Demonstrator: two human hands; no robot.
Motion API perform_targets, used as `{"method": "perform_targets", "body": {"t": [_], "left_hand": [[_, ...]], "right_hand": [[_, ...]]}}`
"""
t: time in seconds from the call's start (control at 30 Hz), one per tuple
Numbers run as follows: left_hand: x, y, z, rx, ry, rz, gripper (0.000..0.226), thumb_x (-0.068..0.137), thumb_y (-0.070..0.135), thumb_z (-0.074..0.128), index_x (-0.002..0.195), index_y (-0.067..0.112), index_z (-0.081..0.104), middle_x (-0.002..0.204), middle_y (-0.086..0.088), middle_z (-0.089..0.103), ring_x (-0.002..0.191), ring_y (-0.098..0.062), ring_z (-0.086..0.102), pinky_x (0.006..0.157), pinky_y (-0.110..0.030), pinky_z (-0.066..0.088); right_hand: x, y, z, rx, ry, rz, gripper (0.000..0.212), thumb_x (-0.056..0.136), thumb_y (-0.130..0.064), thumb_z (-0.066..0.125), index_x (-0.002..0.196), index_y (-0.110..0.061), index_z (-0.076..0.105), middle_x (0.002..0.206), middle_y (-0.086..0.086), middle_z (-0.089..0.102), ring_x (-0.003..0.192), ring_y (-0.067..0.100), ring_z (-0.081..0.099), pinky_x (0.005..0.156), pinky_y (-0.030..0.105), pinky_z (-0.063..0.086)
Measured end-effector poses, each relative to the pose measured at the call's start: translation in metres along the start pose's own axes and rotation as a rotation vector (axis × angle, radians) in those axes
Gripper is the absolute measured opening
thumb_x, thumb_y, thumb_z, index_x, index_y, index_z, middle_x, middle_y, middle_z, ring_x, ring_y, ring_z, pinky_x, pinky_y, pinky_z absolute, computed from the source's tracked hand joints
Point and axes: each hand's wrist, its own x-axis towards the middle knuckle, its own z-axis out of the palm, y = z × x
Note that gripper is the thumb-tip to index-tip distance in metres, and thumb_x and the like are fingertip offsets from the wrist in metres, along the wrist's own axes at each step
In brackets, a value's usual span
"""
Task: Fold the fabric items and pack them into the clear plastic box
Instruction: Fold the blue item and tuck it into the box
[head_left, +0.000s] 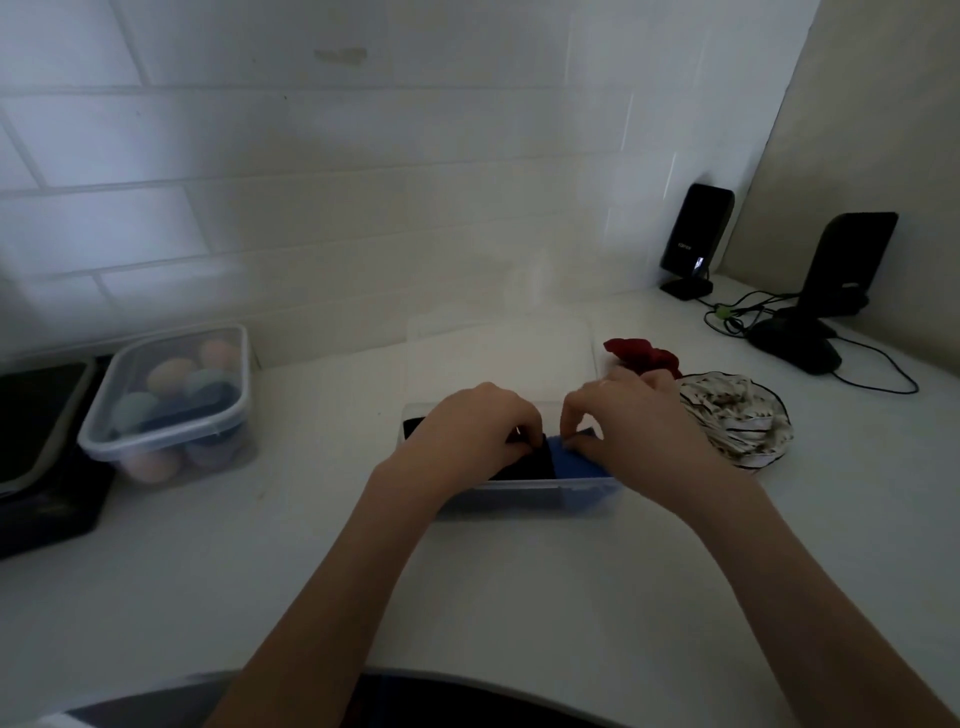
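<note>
A clear plastic box (530, 493) stands on the white counter in front of me. Inside it lie a black fabric item (535, 462) on the left and a blue fabric item (576, 460) on the right. My left hand (478, 431) reaches into the box with curled fingers on the black fabric. My right hand (634, 426) pinches the top edge of the blue fabric. A red fabric item (641, 356) lies behind the right hand. A white patterned fabric item with dark trim (737, 421) sits crumpled to the right. The box's clear lid (498, 353) lies behind it.
A lidded clear container of coloured round items (171, 400) stands at the left, beside a dark tray (36, 431). Two black speakers (696, 239) (847, 260), a mouse (795, 343) and cables occupy the back right corner. A tiled wall rises behind.
</note>
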Motion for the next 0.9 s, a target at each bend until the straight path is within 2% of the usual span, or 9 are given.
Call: {"method": "perform_targets", "body": {"t": [0.07,0.2,0.3,0.47,0.6,0.73,0.83,0.9], "left_hand": [[-0.001,0.0,0.0,-0.005,0.002,0.002,0.022,0.089,0.018,0.055,0.104,0.024,0.069,0.107,0.002,0.069,0.092,-0.017,0.06,0.076,-0.028,0.047],[-0.002,-0.002,0.0,-0.008,-0.001,0.016,0.02,0.088,0.026,0.059,0.105,0.025,0.069,0.107,0.003,0.07,0.094,-0.017,0.06,0.08,-0.032,0.05],[-0.002,0.0,0.0,-0.013,-0.019,0.02,0.025,0.086,0.037,0.061,0.109,0.029,0.067,0.107,0.005,0.07,0.095,-0.016,0.061,0.082,-0.035,0.051],[-0.002,0.001,-0.001,-0.039,-0.062,0.028,0.025,0.082,0.035,0.065,0.106,0.03,0.07,0.103,0.006,0.073,0.091,-0.015,0.063,0.082,-0.034,0.053],[-0.003,0.0,-0.001,-0.065,-0.078,0.052,0.025,0.079,0.033,0.068,0.104,0.03,0.071,0.099,0.007,0.074,0.084,-0.013,0.064,0.079,-0.032,0.053],[-0.003,0.0,0.0,-0.077,-0.066,0.05,0.025,0.077,0.034,0.069,0.102,0.032,0.072,0.097,0.008,0.074,0.083,-0.013,0.064,0.078,-0.033,0.052],[-0.003,0.001,0.0,-0.073,-0.072,0.036,0.025,0.077,0.034,0.069,0.101,0.034,0.072,0.098,0.007,0.074,0.085,-0.014,0.064,0.078,-0.033,0.053],[-0.004,0.002,0.0,-0.07,-0.075,0.037,0.024,0.077,0.034,0.068,0.101,0.034,0.072,0.098,0.007,0.074,0.085,-0.015,0.065,0.078,-0.034,0.053]], "right_hand": [[-0.002,-0.002,-0.007,-0.083,-0.021,-0.033,0.013,0.087,-0.04,0.057,0.093,-0.035,0.067,0.109,-0.009,0.061,0.107,0.016,0.044,0.094,0.038,0.025],[-0.008,-0.004,-0.023,-0.112,-0.225,0.004,0.03,0.084,-0.049,0.059,0.112,-0.039,0.062,0.112,-0.003,0.055,0.093,0.015,0.03,0.095,0.037,0.025],[-0.003,-0.005,-0.022,-0.164,-0.273,-0.031,0.038,0.084,-0.041,0.062,0.122,-0.039,0.054,0.11,-0.013,0.065,0.106,0.014,0.039,0.091,0.038,0.025],[0.01,-0.013,-0.016,-0.333,-0.315,-0.084,0.03,0.086,-0.034,0.059,0.115,-0.036,0.06,0.108,0.0,0.062,0.112,0.02,0.045,0.096,0.041,0.024],[0.013,-0.01,-0.015,-0.334,-0.395,-0.124,0.023,0.087,-0.037,0.053,0.106,-0.031,0.064,0.09,0.001,0.056,0.107,0.023,0.045,0.079,0.038,0.021],[0.014,-0.007,-0.015,-0.311,-0.501,-0.107,0.034,0.088,-0.047,0.048,0.113,-0.029,0.063,0.083,0.001,0.049,0.102,0.026,0.044,0.078,0.038,0.023],[0.015,-0.013,-0.012,-0.338,-0.445,-0.128,0.02,0.088,-0.034,0.052,0.098,-0.02,0.063,0.072,-0.002,0.043,0.095,0.025,0.049,0.079,0.038,0.022],[0.016,-0.015,-0.01,-0.343,-0.433,-0.14,0.01,0.087,-0.029,0.053,0.087,-0.02,0.058,0.069,-0.003,0.043,0.086,0.023,0.05,0.079,0.037,0.02]]}}
